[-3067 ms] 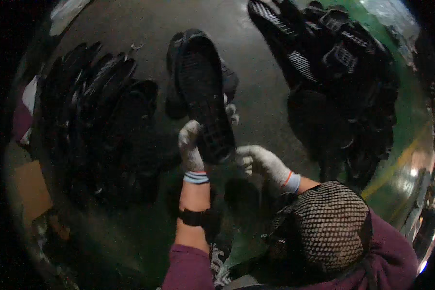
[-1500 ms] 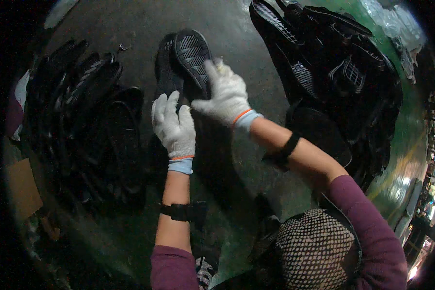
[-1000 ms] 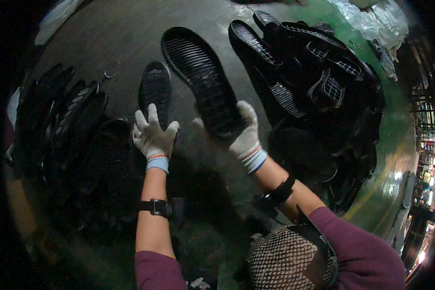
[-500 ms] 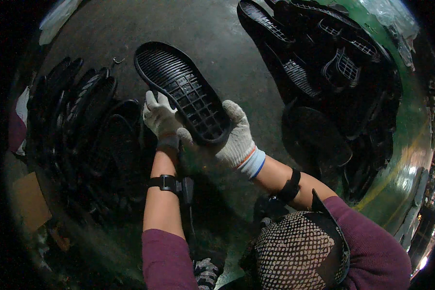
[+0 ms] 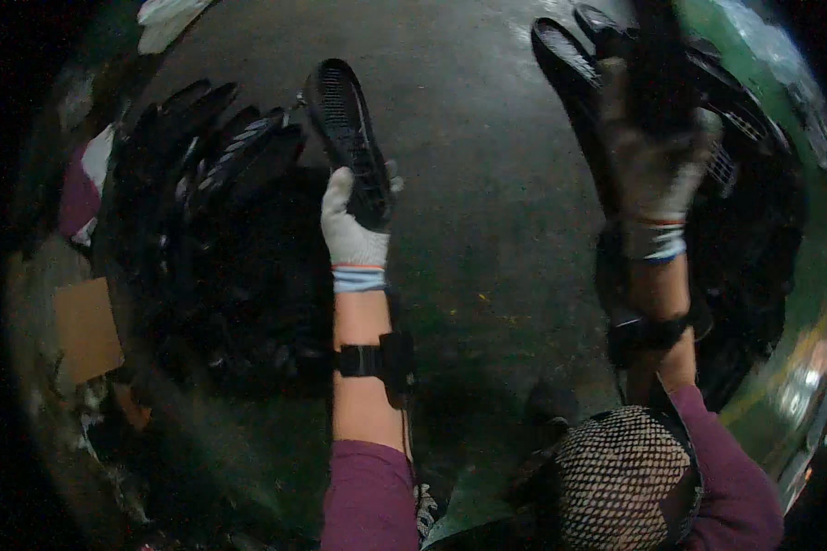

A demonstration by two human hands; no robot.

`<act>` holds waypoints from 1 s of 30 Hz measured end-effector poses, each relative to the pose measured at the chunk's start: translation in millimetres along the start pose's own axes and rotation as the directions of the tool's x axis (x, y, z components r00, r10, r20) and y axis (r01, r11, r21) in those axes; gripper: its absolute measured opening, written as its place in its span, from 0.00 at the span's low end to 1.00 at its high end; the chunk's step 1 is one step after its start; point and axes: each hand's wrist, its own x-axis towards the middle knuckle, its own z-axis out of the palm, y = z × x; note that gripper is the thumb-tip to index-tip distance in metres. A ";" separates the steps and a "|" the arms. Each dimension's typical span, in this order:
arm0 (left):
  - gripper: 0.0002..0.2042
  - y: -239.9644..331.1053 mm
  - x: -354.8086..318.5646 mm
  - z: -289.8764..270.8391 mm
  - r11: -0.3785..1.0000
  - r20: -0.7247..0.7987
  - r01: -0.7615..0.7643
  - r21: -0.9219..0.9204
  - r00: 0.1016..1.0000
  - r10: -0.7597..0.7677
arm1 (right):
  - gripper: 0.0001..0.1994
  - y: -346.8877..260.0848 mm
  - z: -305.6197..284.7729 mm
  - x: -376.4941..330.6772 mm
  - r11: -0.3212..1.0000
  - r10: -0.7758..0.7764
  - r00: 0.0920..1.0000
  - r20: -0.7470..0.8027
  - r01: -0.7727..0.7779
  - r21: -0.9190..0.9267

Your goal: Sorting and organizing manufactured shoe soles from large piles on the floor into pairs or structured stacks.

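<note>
In my white-gloved left hand [image 5: 356, 225] is a black shoe sole [image 5: 351, 138], gripped at its lower end with the thumb along one edge. The sole stands tilted, toe end up, its ribbed and gridded inner face partly showing. My right hand [image 5: 652, 174], also gloved, reaches over the right-hand pile of black soles [image 5: 740, 230]. A dark, blurred sole [image 5: 660, 64] rises between its thumb and fingers. The lower end of that sole and most of the fingertips are lost in shadow.
To the left, another heap of black soles [image 5: 220, 174] lies on the dark floor [image 5: 487, 230]. Beside it are a cardboard piece [image 5: 89, 331] and a purple and white cloth [image 5: 87, 188]. Clear plastic sheeting [image 5: 767, 55] lies at the upper right. A netted cap [image 5: 625, 477] shows at the lower right.
My hands have parted. The left now holds a sole alone, turned more edge-on; the right has moved up and right over the right-hand pile, with a dark sole in it.
</note>
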 end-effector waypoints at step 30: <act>0.26 -37.5 -87.7 39.0 0.968 -0.313 -0.106 0.227 0.933 0.175 | 0.24 176.0 -23.1 -31.4 0.288 0.231 0.603 -0.764 -0.792 -0.538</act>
